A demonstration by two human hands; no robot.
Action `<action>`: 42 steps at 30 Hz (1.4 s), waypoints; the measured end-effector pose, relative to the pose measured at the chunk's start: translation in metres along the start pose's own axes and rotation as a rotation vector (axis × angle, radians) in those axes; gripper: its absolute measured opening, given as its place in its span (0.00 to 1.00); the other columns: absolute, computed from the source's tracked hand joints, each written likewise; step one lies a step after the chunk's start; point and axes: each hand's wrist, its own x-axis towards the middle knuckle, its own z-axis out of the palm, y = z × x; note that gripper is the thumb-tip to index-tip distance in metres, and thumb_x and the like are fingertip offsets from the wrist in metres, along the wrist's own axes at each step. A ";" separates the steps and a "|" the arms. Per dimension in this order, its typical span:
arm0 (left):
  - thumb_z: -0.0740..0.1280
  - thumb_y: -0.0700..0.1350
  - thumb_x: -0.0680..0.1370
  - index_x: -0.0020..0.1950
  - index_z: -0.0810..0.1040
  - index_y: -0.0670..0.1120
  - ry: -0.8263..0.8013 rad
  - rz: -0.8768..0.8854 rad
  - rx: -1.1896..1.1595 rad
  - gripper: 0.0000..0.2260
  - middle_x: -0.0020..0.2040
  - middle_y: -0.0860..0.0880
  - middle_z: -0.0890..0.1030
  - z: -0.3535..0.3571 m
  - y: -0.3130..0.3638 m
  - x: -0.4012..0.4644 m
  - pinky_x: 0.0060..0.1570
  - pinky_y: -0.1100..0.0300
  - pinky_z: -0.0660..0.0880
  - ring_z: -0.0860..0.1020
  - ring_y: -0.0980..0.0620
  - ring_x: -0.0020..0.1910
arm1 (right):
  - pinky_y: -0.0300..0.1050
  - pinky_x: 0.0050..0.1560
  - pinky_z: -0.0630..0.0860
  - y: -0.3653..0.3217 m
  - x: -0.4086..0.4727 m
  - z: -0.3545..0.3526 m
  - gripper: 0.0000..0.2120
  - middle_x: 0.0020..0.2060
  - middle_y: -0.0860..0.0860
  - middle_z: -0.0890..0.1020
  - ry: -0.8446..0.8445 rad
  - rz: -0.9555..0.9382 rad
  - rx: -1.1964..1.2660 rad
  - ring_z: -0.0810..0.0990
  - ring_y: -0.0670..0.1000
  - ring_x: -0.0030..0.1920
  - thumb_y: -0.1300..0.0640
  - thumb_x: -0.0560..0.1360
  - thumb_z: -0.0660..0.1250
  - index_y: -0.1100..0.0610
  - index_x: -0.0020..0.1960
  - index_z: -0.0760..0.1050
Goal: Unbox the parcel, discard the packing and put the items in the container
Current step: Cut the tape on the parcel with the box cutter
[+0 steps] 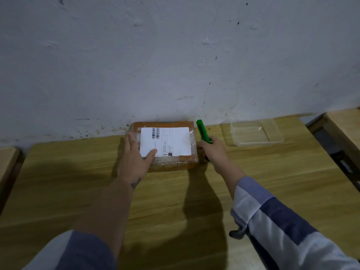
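A light wooden surface with visible grain runs from the near edge to a scuffed white wall on the far side. At the far middle, against the wall, a brown cardboard parcel lies flat on it, wrapped in clear tape and bearing a white shipping label on top. To the far right, well apart from the parcel, a clear, shallow plastic container sits on the wood, open side up.

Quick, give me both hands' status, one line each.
Left hand: open, flat on the parcel, pinning it to the table.
Right hand: closed around the green cutter, beside the parcel's right edge.
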 end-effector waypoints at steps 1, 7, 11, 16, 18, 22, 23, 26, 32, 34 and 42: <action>0.62 0.59 0.77 0.78 0.38 0.48 -0.003 -0.005 -0.021 0.42 0.79 0.51 0.42 0.000 0.000 0.000 0.69 0.44 0.62 0.53 0.45 0.77 | 0.42 0.32 0.70 -0.001 -0.003 0.005 0.12 0.35 0.52 0.74 0.004 -0.008 0.023 0.71 0.49 0.33 0.55 0.77 0.63 0.57 0.59 0.71; 0.67 0.58 0.75 0.78 0.42 0.51 -0.001 -0.016 -0.153 0.42 0.78 0.50 0.53 -0.002 -0.001 0.002 0.67 0.45 0.66 0.60 0.43 0.74 | 0.46 0.44 0.78 0.001 -0.010 0.018 0.14 0.40 0.50 0.79 0.092 -0.004 0.134 0.77 0.49 0.42 0.54 0.75 0.68 0.59 0.58 0.76; 0.68 0.59 0.73 0.78 0.42 0.52 -0.006 -0.018 -0.180 0.44 0.78 0.50 0.55 -0.007 -0.005 -0.007 0.67 0.45 0.68 0.63 0.43 0.73 | 0.45 0.44 0.78 -0.001 -0.019 0.015 0.14 0.43 0.53 0.80 0.091 -0.005 0.142 0.78 0.53 0.46 0.55 0.75 0.68 0.60 0.59 0.76; 0.67 0.60 0.74 0.78 0.42 0.50 -0.022 -0.035 -0.182 0.44 0.79 0.52 0.51 -0.010 -0.015 -0.050 0.67 0.50 0.65 0.61 0.45 0.74 | 0.50 0.41 0.74 0.009 -0.051 0.008 0.06 0.35 0.55 0.77 0.083 -0.040 0.089 0.75 0.53 0.39 0.56 0.74 0.69 0.59 0.42 0.78; 0.67 0.60 0.74 0.78 0.42 0.49 -0.021 -0.042 -0.173 0.44 0.79 0.52 0.51 -0.010 -0.020 -0.072 0.66 0.51 0.65 0.61 0.46 0.74 | 0.50 0.40 0.75 0.020 -0.068 0.005 0.06 0.35 0.55 0.78 0.079 -0.036 0.084 0.75 0.54 0.38 0.56 0.73 0.70 0.58 0.40 0.77; 0.68 0.59 0.74 0.78 0.43 0.48 0.005 -0.066 -0.187 0.44 0.79 0.50 0.52 -0.005 -0.025 -0.120 0.69 0.51 0.63 0.58 0.46 0.75 | 0.55 0.44 0.79 0.039 -0.103 -0.006 0.08 0.39 0.57 0.80 0.059 -0.027 0.041 0.77 0.54 0.40 0.55 0.73 0.69 0.60 0.46 0.79; 0.68 0.59 0.74 0.78 0.44 0.47 0.015 -0.070 -0.178 0.44 0.79 0.50 0.52 -0.003 -0.025 -0.131 0.69 0.51 0.63 0.58 0.46 0.75 | 0.54 0.43 0.78 0.044 -0.111 -0.009 0.08 0.39 0.58 0.80 0.056 -0.028 0.040 0.77 0.54 0.39 0.56 0.73 0.69 0.61 0.47 0.79; 0.68 0.58 0.73 0.78 0.44 0.48 0.035 -0.081 -0.169 0.44 0.78 0.49 0.54 0.003 -0.028 -0.161 0.68 0.53 0.64 0.60 0.46 0.75 | 0.49 0.39 0.74 0.059 -0.135 -0.019 0.07 0.37 0.56 0.78 0.040 -0.019 0.063 0.76 0.53 0.38 0.57 0.74 0.69 0.61 0.45 0.79; 0.69 0.60 0.72 0.78 0.44 0.49 0.056 -0.082 -0.165 0.45 0.78 0.49 0.55 0.015 -0.038 -0.200 0.68 0.48 0.66 0.62 0.45 0.74 | 0.46 0.35 0.69 0.090 -0.163 -0.035 0.06 0.31 0.53 0.74 -0.023 0.001 0.045 0.71 0.51 0.32 0.57 0.74 0.68 0.55 0.39 0.76; 0.69 0.59 0.72 0.78 0.44 0.49 0.056 -0.090 -0.179 0.45 0.78 0.49 0.54 0.016 -0.039 -0.205 0.69 0.48 0.65 0.61 0.46 0.74 | 0.43 0.32 0.67 0.092 -0.168 -0.042 0.03 0.29 0.51 0.72 -0.062 0.006 0.046 0.69 0.50 0.30 0.59 0.75 0.66 0.55 0.42 0.75; 0.62 0.57 0.76 0.78 0.43 0.50 0.134 0.097 0.280 0.38 0.79 0.50 0.41 0.019 -0.020 -0.206 0.73 0.38 0.41 0.41 0.51 0.77 | 0.44 0.35 0.69 0.101 -0.194 -0.086 0.20 0.43 0.54 0.71 -0.392 0.069 -0.017 0.69 0.51 0.37 0.74 0.74 0.58 0.55 0.60 0.69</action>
